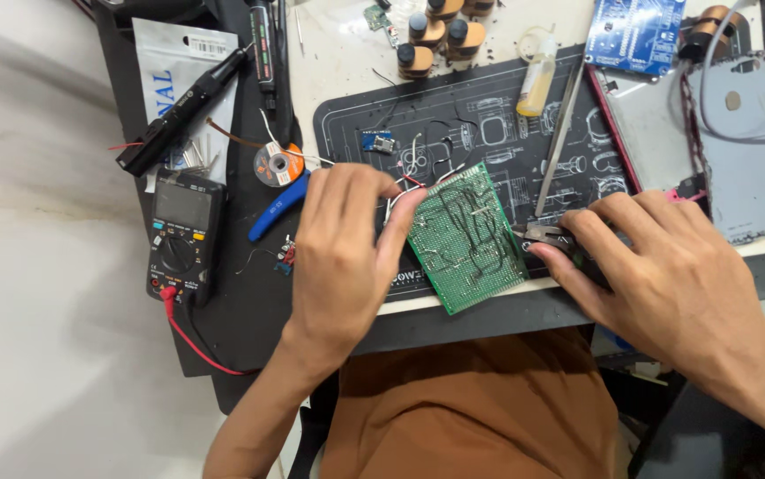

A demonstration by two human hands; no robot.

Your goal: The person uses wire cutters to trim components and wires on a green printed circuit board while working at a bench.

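A green perforated circuit board [466, 238] with dark wires soldered across it lies tilted on a black work mat [453, 115]. My left hand [342, 248] grips the board's left edge, fingers pinched near thin white and red wires at its top corner. My right hand [657, 266] holds small cutters [544, 236], whose metal jaws touch the board's right edge.
A multimeter [183, 235] with a red lead lies at left, beside a black pen-shaped tool [183, 111], a solder spool [278, 164] and a blue-handled tool [278, 206]. Tweezers [560, 133], a small yellow bottle [537, 80], a blue board [635, 31] and an opened phone [737, 151] lie behind.
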